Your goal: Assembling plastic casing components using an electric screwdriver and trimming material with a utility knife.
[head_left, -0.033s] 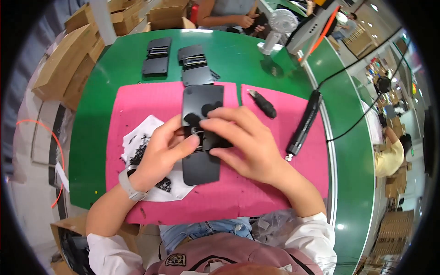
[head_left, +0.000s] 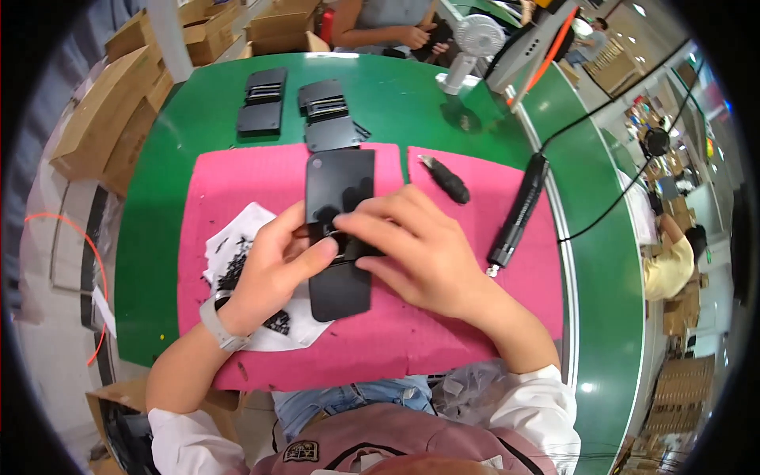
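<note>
A flat black hinged device (head_left: 340, 289) lies lengthwise over the pink mat, made of two plates joined at a middle hinge section. My left hand (head_left: 273, 257) grips its left edge, thumb across the middle. From the right, my right hand (head_left: 419, 249) has its fingers closed about the same middle section, fingertips near my left thumb. Whether a small part is pinched there is hidden. Beneath my left wrist, a white sheet (head_left: 305, 328) carries a heap of tiny black parts (head_left: 232, 265).
Two similar black devices (head_left: 262, 103) (head_left: 331, 119) lie at the back of the green table (head_left: 190, 103). A black-handled cutter (head_left: 447, 180) and a black electric screwdriver (head_left: 518, 214) rest on the pink mat (head_left: 396, 348). A white fan (head_left: 471, 51) stands behind; another person's hands (head_left: 423, 38) are beyond.
The device's upper plate shows a smoother face with a round corner mark, where round dark patches showed before. Both hands stay around its middle. The whole view has shifted slightly.
</note>
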`<state>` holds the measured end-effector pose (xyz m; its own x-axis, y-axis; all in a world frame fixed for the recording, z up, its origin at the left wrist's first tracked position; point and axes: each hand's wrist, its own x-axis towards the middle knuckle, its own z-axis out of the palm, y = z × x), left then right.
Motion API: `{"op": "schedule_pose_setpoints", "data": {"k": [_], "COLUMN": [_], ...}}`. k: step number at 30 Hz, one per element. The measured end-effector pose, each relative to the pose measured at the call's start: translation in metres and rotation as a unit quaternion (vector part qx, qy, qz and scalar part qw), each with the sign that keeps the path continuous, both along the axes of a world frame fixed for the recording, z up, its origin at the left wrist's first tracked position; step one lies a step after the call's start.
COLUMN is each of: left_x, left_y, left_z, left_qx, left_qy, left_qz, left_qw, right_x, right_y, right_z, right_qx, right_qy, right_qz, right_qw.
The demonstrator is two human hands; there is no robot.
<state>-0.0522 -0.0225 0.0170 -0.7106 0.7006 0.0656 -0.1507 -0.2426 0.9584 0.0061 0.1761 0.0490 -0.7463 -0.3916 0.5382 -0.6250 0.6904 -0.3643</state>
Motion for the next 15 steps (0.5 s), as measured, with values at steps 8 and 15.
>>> {"op": "schedule_pose_setpoints", "data": {"k": [8, 15], "left_x": [0.001, 0.002], "left_y": [0.003, 0.004], "left_z": [0.001, -0.005], "left_qx": [-0.016, 0.018], "left_qy": [0.007, 0.026], "left_qz": [0.087, 0.092], "left_qw": [0.996, 0.995], "right_x": [0.007, 0.011], "right_y": [0.015, 0.008], "right_z": [-0.002, 0.005], "right_qx": [0.056, -0.497], "right_qy": [0.081, -0.246], "right_qz": [-0.098, -0.036], "right_qw": [0.99, 0.832]}}
